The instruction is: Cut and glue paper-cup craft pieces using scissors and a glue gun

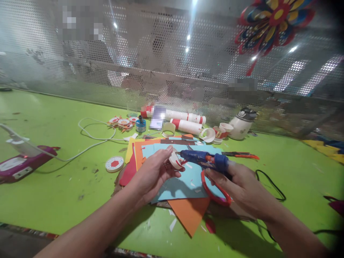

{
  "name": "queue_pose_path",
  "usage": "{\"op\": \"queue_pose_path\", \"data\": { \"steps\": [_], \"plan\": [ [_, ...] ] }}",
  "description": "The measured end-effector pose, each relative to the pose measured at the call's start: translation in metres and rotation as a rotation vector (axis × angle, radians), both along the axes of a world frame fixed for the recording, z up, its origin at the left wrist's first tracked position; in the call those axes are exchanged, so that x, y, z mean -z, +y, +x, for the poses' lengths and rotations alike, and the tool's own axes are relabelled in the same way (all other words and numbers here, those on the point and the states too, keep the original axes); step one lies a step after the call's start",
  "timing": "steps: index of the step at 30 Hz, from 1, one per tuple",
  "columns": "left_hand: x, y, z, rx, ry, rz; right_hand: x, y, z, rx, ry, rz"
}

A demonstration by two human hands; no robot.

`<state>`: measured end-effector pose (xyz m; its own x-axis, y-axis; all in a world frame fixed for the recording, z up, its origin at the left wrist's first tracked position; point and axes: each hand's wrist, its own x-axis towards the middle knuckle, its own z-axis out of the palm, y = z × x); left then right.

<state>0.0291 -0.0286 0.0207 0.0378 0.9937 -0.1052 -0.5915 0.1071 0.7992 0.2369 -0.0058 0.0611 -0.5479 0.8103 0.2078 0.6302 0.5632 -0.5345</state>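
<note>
1. Up front, orange paper (189,215) pokes from under the blue sheet (172,190).
2. Right hand (239,183) grips the glue gun (200,159), scissors (215,193) just below!
3. Left hand (154,169) pinches a white ring (175,159) above the sheet, gun aimed right at it.
4. Beyond, stacked cups (186,126) lie before the mesh panel (182,82).

The person's left forearm (99,218) is bare in all its visible part. It is rather slender, becoming narrower toward the left wrist (135,193), which is bare also. The left hand (154,171) is ungloved. The right forearm (298,229) and the right hand (243,184) are equally bare; the nails are too blurred to describe.
</note>
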Motion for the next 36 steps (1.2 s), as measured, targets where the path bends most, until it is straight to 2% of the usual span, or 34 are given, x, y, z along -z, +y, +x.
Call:
{"op": "queue_pose_path", "data": {
  "steps": [6, 13, 18, 21, 24, 30, 36],
  "plan": [
    [-0.0001, 0.0001, -0.0006, 0.026, 0.009, 0.0, 0.0013, -0.0016, -0.0008, 0.007, 0.004, 0.051],
    [-0.0008, -0.0012, -0.0002, 0.017, -0.003, 0.0, 0.0025, 0.0, 0.0001, 0.002, 0.036, 0.003],
    [-0.0011, -0.0012, -0.0006, -0.015, -0.002, -0.034, 0.0074, 0.0024, 0.0071, 0.054, 0.039, -0.057],
    [-0.0008, -0.0008, -0.0008, -0.002, -0.008, -0.027, 0.0071, 0.0011, 0.0091, 0.03, 0.056, -0.073],
    [-0.0004, -0.0007, -0.0005, 0.018, -0.007, -0.011, 0.0038, -0.0014, 0.0058, -0.019, 0.054, -0.029],
    [-0.0006, -0.0004, -0.0004, 0.02, 0.001, -0.008, 0.0032, -0.0043, -0.0006, 0.026, -0.043, 0.146],
    [-0.0005, -0.0003, -0.0004, 0.017, 0.007, -0.011, 0.0079, -0.0031, 0.0019, 0.009, 0.013, 0.135]
  ]
}}
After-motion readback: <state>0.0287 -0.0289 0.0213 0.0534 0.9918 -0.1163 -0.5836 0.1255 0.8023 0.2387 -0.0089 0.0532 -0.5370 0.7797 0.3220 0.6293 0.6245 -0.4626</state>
